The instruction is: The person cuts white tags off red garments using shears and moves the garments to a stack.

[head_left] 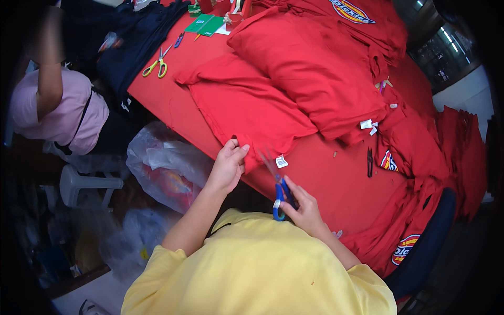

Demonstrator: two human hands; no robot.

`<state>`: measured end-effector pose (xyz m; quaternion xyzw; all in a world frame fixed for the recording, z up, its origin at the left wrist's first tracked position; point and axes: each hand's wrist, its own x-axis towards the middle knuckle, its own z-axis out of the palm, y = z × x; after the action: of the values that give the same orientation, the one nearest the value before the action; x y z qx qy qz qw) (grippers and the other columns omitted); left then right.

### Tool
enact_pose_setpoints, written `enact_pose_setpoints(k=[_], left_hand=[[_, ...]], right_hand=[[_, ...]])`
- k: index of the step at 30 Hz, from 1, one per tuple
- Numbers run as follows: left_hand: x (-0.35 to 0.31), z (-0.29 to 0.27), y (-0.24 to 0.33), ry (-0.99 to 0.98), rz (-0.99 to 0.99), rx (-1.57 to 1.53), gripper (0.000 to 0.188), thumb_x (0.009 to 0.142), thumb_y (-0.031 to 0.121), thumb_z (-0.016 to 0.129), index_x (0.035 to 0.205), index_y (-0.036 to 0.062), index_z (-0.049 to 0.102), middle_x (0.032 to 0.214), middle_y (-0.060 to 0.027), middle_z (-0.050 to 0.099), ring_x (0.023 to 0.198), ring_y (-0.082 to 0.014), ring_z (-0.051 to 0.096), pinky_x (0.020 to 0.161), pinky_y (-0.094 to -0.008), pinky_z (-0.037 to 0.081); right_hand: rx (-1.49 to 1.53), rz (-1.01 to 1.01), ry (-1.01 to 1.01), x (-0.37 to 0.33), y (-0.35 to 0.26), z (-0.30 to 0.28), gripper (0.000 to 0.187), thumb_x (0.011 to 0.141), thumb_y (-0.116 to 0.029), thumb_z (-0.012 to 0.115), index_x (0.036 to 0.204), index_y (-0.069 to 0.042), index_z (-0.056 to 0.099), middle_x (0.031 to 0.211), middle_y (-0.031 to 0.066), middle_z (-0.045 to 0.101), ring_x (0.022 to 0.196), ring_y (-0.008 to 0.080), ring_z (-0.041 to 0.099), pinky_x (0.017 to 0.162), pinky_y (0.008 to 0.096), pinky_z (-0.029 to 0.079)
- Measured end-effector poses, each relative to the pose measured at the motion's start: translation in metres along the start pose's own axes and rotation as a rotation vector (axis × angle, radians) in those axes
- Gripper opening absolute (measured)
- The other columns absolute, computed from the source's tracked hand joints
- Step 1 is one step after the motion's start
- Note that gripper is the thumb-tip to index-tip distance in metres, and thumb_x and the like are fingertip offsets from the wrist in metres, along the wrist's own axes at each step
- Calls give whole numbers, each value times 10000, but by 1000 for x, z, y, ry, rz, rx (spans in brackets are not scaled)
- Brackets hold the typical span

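My left hand point(231, 163) pinches the near edge of a red garment point(247, 105) that lies spread on the red table. In my right hand point(304, 207) is a pair of scissors with blue handles point(279, 202). Their blades are parted, slightly blurred, and point away from me beside the garment's edge. Close to the blades, a small white label point(282, 161) sticks out from the garment. Whether the blades touch the cloth, I cannot tell.
Red garments are piled high point(315, 68) across the table point(336, 178). Yellow-handled scissors point(157, 64) and a green card point(205, 24) lie at the far left; black snips point(369, 163) lie at right. A person in pink point(58, 105) works beside dark cloth. A plastic bag point(163, 163) and white stool point(86, 184) stand left.
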<state>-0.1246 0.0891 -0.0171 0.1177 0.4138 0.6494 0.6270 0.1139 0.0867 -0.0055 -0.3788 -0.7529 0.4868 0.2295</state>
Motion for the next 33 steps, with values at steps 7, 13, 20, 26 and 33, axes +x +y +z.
enact_pose_setpoints(k=[7, 13, 20, 26, 33], left_hand=[[-24, 11, 0, -87, -100, -4, 304, 883, -13, 543, 1185, -26, 509, 1120, -99, 616, 1066, -170, 585, 936, -306, 457], [-31, 14, -15, 14, -45, -37, 310, 852, -70, 541, 1158, -22, 534, 1115, -126, 620, 1047, -206, 608, 939, -334, 494], [-38, 23, -18, -3, -12, -3, 281, 863, -72, 539, 1136, -10, 558, 1108, -121, 628, 1029, -197, 618, 914, -329, 509], [-40, 21, -19, -9, -2, -9, 282, 867, -61, 547, 1142, -2, 563, 1111, -111, 628, 1040, -190, 613, 910, -331, 511], [-44, 23, -19, 9, -7, 4, 290, 867, -64, 549, 1151, -4, 561, 1118, -107, 624, 1034, -193, 616, 914, -333, 512]], right_hand=[[-161, -64, -16, -26, 2, 1, 644, 830, -115, 685, 1389, -2, 386, 857, 120, 560, 695, 196, 627, 598, 304, 528], [-192, -60, -7, -33, -1, 0, 639, 831, -109, 682, 1386, 2, 384, 857, 124, 557, 672, 207, 624, 583, 313, 530], [-150, -62, -20, -27, -6, -3, 614, 856, -80, 640, 1399, 0, 364, 878, 156, 554, 746, 269, 622, 672, 352, 508], [57, 41, -95, -29, 2, -2, 574, 896, -104, 595, 1413, -22, 359, 957, 170, 578, 834, 246, 615, 773, 333, 485], [574, 383, -177, -36, 9, 1, 537, 913, -95, 569, 1411, -33, 378, 1069, 165, 601, 877, 208, 606, 831, 302, 485]])
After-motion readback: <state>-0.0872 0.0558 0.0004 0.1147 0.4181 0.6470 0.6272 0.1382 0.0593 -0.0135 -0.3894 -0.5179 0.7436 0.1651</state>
